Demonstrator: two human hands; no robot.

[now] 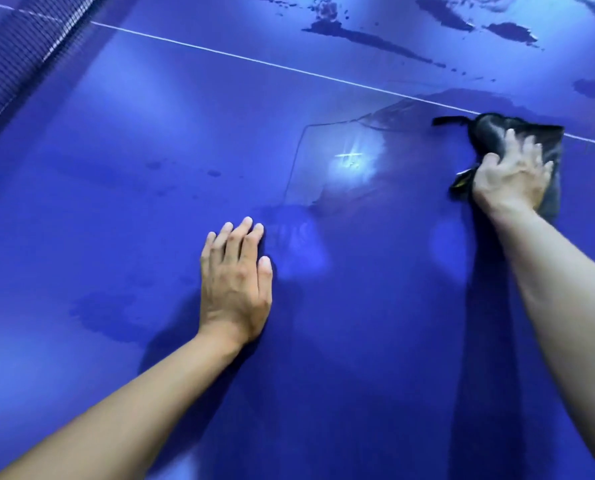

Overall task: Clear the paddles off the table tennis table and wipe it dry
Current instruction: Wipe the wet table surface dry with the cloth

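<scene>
The blue table tennis table [123, 140] fills the view, with its white centre line [240, 57] running across the upper part. My right hand [511, 176] presses a dark bunched cloth [493, 131] onto the surface just below that line, fingers spread and gripping it. My left hand [235, 280] lies flat on the table, palm down, fingers together, holding nothing. A thin film of water [337, 161] glistens between my hands. Larger dark puddles [369, 38] sit beyond the line. No paddle is in view.
The net [22, 53] runs along the upper left corner. Faint damp patches [105, 313] mark the table left of my left hand. More puddles [511, 31] spread across the top right.
</scene>
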